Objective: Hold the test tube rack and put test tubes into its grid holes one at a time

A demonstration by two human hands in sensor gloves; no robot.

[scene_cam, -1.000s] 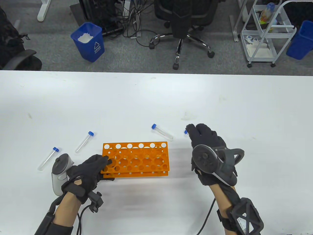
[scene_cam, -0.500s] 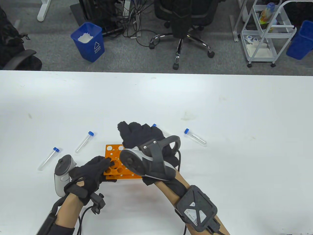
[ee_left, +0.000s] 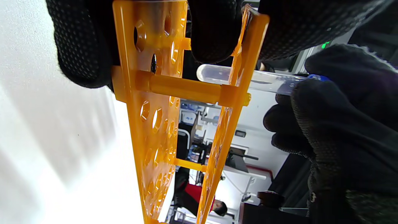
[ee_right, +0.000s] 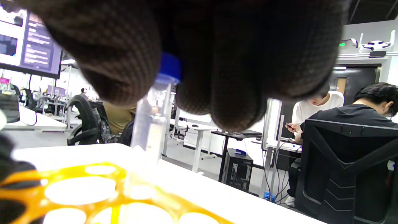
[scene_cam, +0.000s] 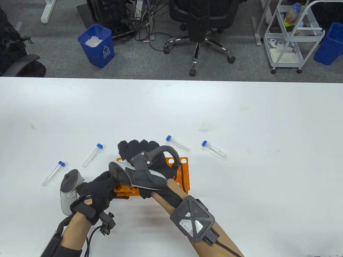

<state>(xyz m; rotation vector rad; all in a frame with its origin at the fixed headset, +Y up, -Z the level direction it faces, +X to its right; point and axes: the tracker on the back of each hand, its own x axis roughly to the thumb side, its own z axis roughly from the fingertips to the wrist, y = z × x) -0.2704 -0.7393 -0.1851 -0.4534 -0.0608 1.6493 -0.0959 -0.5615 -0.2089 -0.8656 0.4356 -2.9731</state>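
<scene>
The orange test tube rack [scene_cam: 185,174] stands near the front of the white table. My left hand [scene_cam: 99,187] grips its left end; in the left wrist view its fingers [ee_left: 80,46] clamp the rack's plates [ee_left: 146,102]. My right hand [scene_cam: 134,150] hovers over the rack's left part and pinches a clear test tube [ee_left: 264,84] by its blue cap [ee_right: 169,67]. The tube passes through a hole in the top plate, its rounded tip between the plates. In the right wrist view the tube [ee_right: 152,118] stands upright in the rack [ee_right: 118,193].
Loose blue-capped tubes lie on the table: two left of the rack [scene_cam: 92,155] [scene_cam: 53,173] and two behind it to the right [scene_cam: 177,143] [scene_cam: 213,149]. The table's far edge [scene_cam: 171,79] faces an office chair, blue bins and a white cart.
My right hand has moved left from beside the right-hand tube to over the rack's left part. The rack has shifted slightly to the right. My left hand has kept its grip.
</scene>
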